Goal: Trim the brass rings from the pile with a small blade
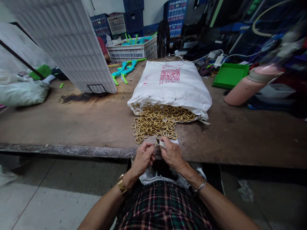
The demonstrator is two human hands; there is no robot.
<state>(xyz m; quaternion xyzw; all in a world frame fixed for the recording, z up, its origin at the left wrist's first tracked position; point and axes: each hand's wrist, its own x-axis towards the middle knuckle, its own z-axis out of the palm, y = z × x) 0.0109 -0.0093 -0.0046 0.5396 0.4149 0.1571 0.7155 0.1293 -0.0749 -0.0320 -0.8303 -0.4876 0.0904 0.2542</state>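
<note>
My right hand (172, 154) is closed around a small knife-like tool (161, 143) with a dark pointed tip and a pale grip. Close beside it, my left hand (144, 155) is curled with thumb and forefinger pinched together; what they hold, if anything, is too small to make out. Just beyond both hands lies a heap of gold-coloured rings (154, 123) on the wooden table (96, 127). The rings spill from the open mouth of a white sack (153, 84) with red print, which lies on its side.
A pink bottle (247, 86) and a green tray (230, 75) stand at the right. Blue and green plastic toy bows (126, 69) lie behind the sack, before a white crate (131, 52). A white ribbed panel (72, 41) rises at the left, with another person's arm (105, 52) beyond.
</note>
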